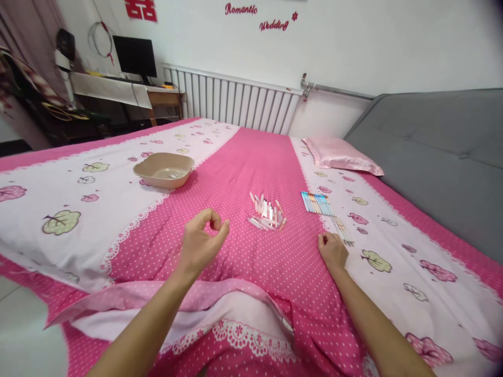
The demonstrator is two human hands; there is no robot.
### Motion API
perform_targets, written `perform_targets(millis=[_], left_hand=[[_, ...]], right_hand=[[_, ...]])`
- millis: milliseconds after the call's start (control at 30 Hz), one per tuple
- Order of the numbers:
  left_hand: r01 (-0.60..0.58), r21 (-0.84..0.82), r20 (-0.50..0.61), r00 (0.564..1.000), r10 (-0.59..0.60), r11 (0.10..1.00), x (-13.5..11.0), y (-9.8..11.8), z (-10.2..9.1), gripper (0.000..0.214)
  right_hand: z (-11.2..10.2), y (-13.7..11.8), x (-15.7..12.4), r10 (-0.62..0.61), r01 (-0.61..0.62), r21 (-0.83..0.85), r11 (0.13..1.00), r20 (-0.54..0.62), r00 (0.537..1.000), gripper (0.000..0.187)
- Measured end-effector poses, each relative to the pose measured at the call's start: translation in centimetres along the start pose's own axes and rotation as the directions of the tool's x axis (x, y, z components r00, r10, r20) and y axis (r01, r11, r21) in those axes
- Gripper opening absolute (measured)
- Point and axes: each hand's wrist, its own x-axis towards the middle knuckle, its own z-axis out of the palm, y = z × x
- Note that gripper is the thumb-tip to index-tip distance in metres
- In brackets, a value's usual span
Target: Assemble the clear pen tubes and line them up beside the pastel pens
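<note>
A loose heap of pens [269, 212] with pink, white and clear barrels lies on the pink middle strip of the bed. Right of it, pens with blue and orange parts form a neat row [316, 203]. Several pale pens [342, 231] lie side by side below that row. My left hand [202, 238] is raised left of the heap, fingers curled, with a gap between thumb and forefinger and nothing in it. My right hand [332, 250] rests in a loose fist on the bed, beside the pale pens; no object sticks out of it.
A beige plastic basin [164, 179] with a few small clear pieces inside stands on the bed at the left. A pink pillow [340, 155] lies against the grey headboard [436, 146]. Behind the bed are a white radiator [236, 99] and a desk with a monitor [134, 56].
</note>
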Motion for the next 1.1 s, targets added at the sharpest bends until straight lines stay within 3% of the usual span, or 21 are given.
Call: perform_targets(millis=[67, 133, 267, 567, 700, 867, 1000, 1100], left_hand=[[-0.122, 0.197, 0.073, 0.991, 0.110, 0.973, 1.6, -1.8, 0.7, 0.015], [-0.202, 0.355, 0.196, 0.971, 0.139, 0.913, 3.0, -3.8, 1.7, 0.007], [-0.195, 0.592, 0.388, 0.920, -0.064, 0.782, 5.0, -8.1, 4.6, 0.025], [-0.153, 0.585, 0.477, 0.859, -0.186, 0.796, 6.5, -13.6, 11.7, 0.042], [-0.090, 0.581, 0.459, 0.857, -0.234, 0.809, 7.9, -15.0, 14.2, 0.046], [-0.039, 0.588, 0.417, 0.870, -0.262, 0.808, 10.2, -16.8, 16.7, 0.055], [-0.048, 0.578, 0.391, 0.892, -0.225, 0.814, 10.8, -18.4, 17.8, 0.049], [-0.063, 0.573, 0.387, 0.900, -0.202, 0.817, 10.6, -19.6, 18.0, 0.046]], right_hand=[[-0.1, -0.1, 0.0, 0.005, -0.006, 0.006, 1.000, 0.008, 1.000, 0.018], [-0.2, -0.2, 0.1, 0.012, -0.013, 0.012, 1.000, 0.016, 1.000, 0.019], [-0.5, -0.4, 0.2, 0.025, -0.026, 0.024, 0.999, 0.039, 0.999, 0.019], [-1.6, -2.0, 1.4, 0.121, -0.132, 0.108, 0.985, 0.109, 0.987, 0.022], [-2.3, -5.3, 5.1, 0.109, -0.140, 0.234, 0.962, 0.140, 0.984, 0.023], [-2.6, -12.4, 10.8, -0.035, -0.056, 0.448, 0.892, 0.192, 0.981, 0.030], [-1.2, -17.2, 11.2, -0.144, -0.047, 0.612, 0.789, 0.259, 0.955, 0.030], [0.7, -18.6, 10.0, -0.150, -0.026, 0.551, 0.834, 0.271, 0.951, 0.031]])
